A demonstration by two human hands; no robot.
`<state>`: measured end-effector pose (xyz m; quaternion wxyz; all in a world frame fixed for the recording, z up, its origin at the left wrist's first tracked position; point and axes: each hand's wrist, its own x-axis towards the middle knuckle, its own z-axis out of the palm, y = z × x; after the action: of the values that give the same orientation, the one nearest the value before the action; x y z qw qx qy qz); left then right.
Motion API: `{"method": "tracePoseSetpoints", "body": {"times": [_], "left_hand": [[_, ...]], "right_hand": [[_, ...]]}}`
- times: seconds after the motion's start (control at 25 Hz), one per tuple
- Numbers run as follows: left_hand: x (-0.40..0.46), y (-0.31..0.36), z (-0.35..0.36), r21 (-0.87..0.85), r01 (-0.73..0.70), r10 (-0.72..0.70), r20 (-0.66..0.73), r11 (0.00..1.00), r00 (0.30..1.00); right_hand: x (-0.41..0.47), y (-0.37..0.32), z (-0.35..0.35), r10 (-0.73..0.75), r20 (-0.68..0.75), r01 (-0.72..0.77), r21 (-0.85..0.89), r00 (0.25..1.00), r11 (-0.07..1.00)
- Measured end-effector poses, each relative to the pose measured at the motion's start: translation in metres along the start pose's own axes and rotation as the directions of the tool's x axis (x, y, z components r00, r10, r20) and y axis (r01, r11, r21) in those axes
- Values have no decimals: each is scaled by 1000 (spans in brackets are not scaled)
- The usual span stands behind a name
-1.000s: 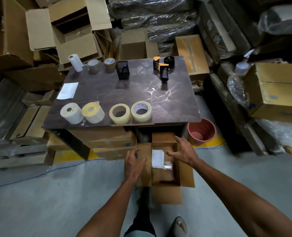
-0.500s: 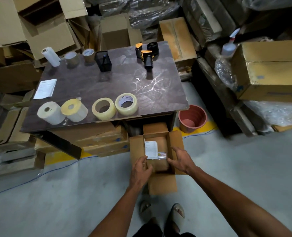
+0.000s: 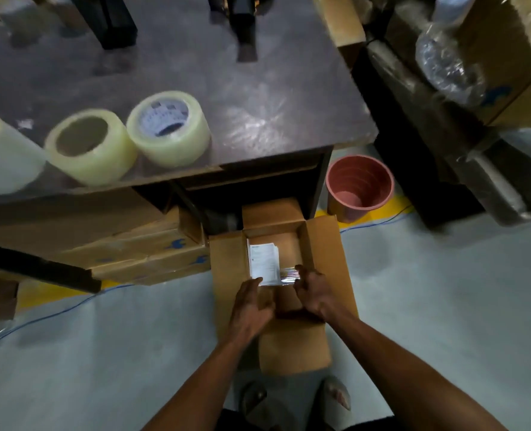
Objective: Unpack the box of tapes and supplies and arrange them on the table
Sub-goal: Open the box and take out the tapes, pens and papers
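Hands: our left hand (image 3: pixel 251 301) and right hand (image 3: pixel 312 292) pinch the clear-wrapped white paper packet (image 3: pixel 265 262) inside the open brown cardboard box (image 3: pixel 326 262).
Handling: we judge it light, floppy, slippery; support both short edges.

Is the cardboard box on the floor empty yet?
Not empty. The open cardboard box has a clear-wrapped white packet inside; the left hand and right hand reach in at it.
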<state>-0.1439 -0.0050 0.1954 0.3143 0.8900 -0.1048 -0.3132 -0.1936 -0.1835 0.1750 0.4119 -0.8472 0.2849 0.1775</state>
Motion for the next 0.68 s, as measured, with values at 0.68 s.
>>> {"method": "tracePoseSetpoints", "body": {"times": [0.68], "left_hand": [[223, -149, 190, 218, 59, -8, -231, 974, 973]], "right_hand": [[231, 137, 163, -83, -163, 110, 158, 983, 981]]}}
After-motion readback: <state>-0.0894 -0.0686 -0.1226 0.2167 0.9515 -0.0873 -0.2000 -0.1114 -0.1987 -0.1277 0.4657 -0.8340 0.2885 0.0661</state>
